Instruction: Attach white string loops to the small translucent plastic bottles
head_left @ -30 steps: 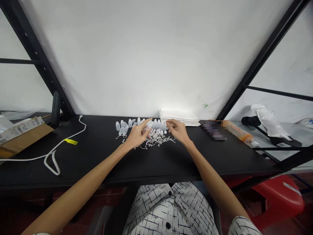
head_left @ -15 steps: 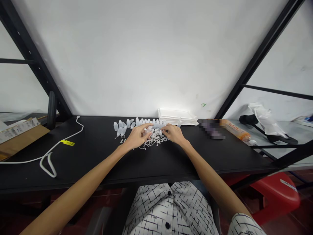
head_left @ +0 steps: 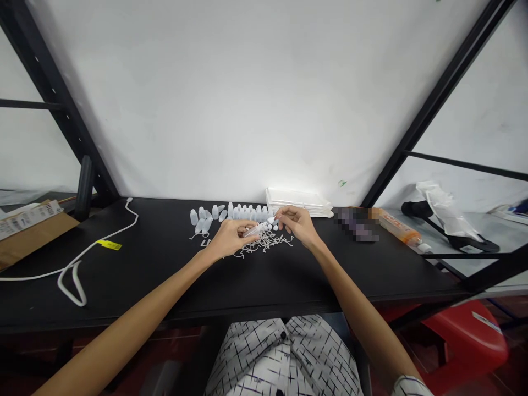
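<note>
A white cable (head_left: 94, 247) lies far left of the bottle row (head_left: 231, 212). Just before that row, the left hand (head_left: 226, 237) clasps a small clear bottle (head_left: 252, 231). Its long axis is nearly level, tip pointing right toward the right hand (head_left: 297, 224), which pinches a small white piece (head_left: 274, 220). White trays (head_left: 299, 199) sit right of the row.

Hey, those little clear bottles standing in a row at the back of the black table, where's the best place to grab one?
Likely the cap end, pinched front to back, coming down from above. The row of bottles stands upright and packed side by side on the table, so neighbours block each bottle's left and right flanks, while tops and front faces show free.
</note>
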`<action>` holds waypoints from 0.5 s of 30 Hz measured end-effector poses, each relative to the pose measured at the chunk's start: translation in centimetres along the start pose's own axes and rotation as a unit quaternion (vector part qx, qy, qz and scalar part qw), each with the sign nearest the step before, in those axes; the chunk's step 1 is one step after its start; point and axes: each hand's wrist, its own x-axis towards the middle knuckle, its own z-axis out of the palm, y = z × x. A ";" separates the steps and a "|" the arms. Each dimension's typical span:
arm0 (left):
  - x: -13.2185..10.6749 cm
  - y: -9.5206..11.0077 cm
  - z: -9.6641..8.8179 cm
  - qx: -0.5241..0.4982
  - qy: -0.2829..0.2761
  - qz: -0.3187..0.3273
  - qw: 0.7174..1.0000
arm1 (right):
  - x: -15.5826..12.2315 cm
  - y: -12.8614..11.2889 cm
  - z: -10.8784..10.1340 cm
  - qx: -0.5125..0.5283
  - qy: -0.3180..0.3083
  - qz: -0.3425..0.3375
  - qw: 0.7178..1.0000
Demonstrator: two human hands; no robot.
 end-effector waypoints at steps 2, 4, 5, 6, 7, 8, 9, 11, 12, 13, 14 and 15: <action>-0.1 0.1 0.1 -0.019 -0.008 -0.012 1.000 | -0.2 -0.3 0.7 0.015 -0.021 0.001 1.000; -0.1 0.2 0.1 -0.029 -0.013 -0.014 0.999 | -0.4 -0.3 1.3 0.015 -0.038 0.006 0.999; -0.1 0.2 0.1 -0.029 -0.015 -0.013 0.999 | -0.5 -0.3 1.6 0.017 -0.044 0.010 0.999; -0.1 0.2 0.2 -0.026 -0.015 -0.011 0.999 | -0.5 -0.2 1.8 0.022 -0.049 0.014 0.998; -0.1 0.1 0.2 -0.022 -0.014 -0.009 1.000 | -0.6 -0.1 1.9 0.028 -0.053 0.017 0.998; -0.1 0.1 0.2 -0.018 -0.013 -0.007 1.000 | -0.6 -0.1 2.0 0.036 -0.057 0.019 0.998; -0.1 0.0 0.3 -0.014 -0.011 -0.007 1.000 | -0.7 0.0 2.0 0.044 -0.061 0.020 0.997; -0.1 -0.1 0.4 -0.005 -0.012 -0.010 1.000 | -0.7 0.0 2.0 0.057 -0.071 0.024 0.996; -0.1 -0.2 0.4 -0.002 -0.013 -0.010 1.000 | -0.7 0.0 1.9 0.061 -0.075 0.026 0.995; -0.1 -0.2 0.4 -0.001 -0.016 -0.007 1.000 | -0.7 -0.1 1.9 0.065 -0.079 0.026 0.994; -0.2 -0.2 0.5 0.000 -0.017 -0.002 1.000 | -0.8 -0.1 1.9 0.068 -0.082 0.025 0.994; -0.2 -0.2 0.5 -0.001 -0.017 0.006 1.000 | -0.8 -0.1 1.9 0.069 -0.084 0.022 0.994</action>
